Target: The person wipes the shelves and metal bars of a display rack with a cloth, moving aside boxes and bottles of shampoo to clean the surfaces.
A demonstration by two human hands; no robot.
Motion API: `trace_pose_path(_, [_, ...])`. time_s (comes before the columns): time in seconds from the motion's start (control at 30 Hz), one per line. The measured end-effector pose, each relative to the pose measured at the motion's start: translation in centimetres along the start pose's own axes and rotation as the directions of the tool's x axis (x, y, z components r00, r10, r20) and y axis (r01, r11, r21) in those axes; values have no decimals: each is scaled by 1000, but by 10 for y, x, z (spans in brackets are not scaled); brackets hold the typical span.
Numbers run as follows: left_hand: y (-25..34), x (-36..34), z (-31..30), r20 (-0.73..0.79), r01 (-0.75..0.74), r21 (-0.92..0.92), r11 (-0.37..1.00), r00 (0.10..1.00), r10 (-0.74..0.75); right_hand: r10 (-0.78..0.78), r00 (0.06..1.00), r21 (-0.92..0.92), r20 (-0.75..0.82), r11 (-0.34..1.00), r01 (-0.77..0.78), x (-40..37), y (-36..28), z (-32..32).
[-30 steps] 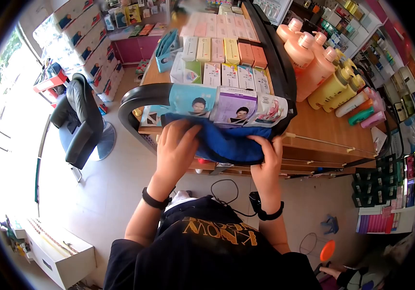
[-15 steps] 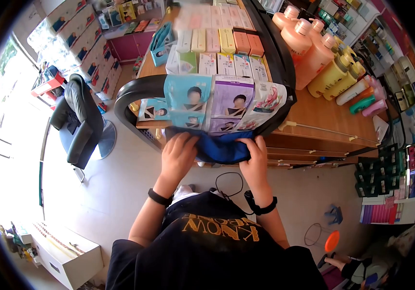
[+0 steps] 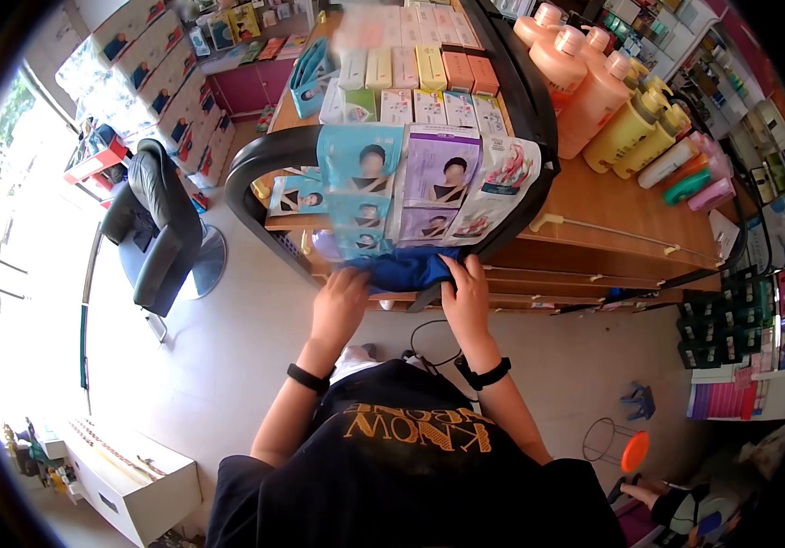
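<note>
Black rail (image 3: 269, 152) and sachets (image 3: 423, 187) beside blue cloth (image 3: 410, 271)

Stocked like a beauty shop

The place looked like a beauty shop, perhaps part salon. Small cartons (image 3: 430, 68) stood in rows at twelve o'clock, with printed pouches (image 3: 351, 155) nearer the centre. Big pump bottles (image 3: 589, 114) crowded two o'clock, packed shelves (image 3: 780, 370) filled three, and a padded salon-style chair (image 3: 166, 205) on a round base stood at nine.

Black T-shirt (image 3: 415, 484) with gold lettering (image 3: 418, 429), black wristbands (image 3: 308, 378)
</note>
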State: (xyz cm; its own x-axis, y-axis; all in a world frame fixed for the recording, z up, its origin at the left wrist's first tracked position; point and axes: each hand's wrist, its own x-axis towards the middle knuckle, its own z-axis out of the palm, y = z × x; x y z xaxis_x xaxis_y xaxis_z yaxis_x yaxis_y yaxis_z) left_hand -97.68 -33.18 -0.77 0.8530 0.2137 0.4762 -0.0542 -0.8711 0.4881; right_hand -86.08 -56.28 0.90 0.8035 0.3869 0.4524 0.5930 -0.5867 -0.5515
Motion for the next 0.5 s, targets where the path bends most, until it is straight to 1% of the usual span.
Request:
trace_pose_path(0.13, [5, -16, -2, 6, -17, 11, 1000, 1000, 17, 6, 1000, 10, -7, 1000, -6, -10, 19, 21])
trace_pose_path(0.2, [7, -23, -5, 16, -24, 30, 999, 1000, 23, 57, 997, 0, 46, 998, -57, -16, 26, 29])
trace_pose_path(0.23, [6, -26, -5, 16, -25, 32, 999, 1000, 24, 56, 997, 2, 45, 998, -56, -18, 29, 33])
trace_pose_path(0.3, [4, -33, -3, 71, 31, -5, 1000, 997, -30, 102, 986, -25, 133, 995, -99, -22, 37, 39])
trace_pose_path(0.33, [2, -36, -1, 109, 61, -1, 998, 992, -60, 101, 986, -24, 132, 995, -99, -25, 41, 42])
trace_pose_path(0.37, [0, -40, 1, 109, 60, -1, 998, 992, -60, 130, 972, -24, 195, 992, -128, -28, 45, 44])
trace_pose_path(0.4, [-2, -42, 3, 151, 62, 1, 998, 987, -61, 157, 954, -26, 256, 987, -156, -30, 48, 44])
trace_pose_path(0.43, [-5, -45, 4, 192, 64, 4, 998, 979, -63, 157, 954, -26, 255, 987, -156, -33, 52, 43])
trace_pose_path(0.47, [-7, -48, 6, 192, 63, 4, 998, 979, -62, 193, 923, -20, 333, 980, -197, -36, 57, 41])
trace_pose_path(0.5, [-8, -50, 7, 236, 76, 6, 997, 969, -75, 225, 885, -17, 408, 971, -239, -39, 59, 39])
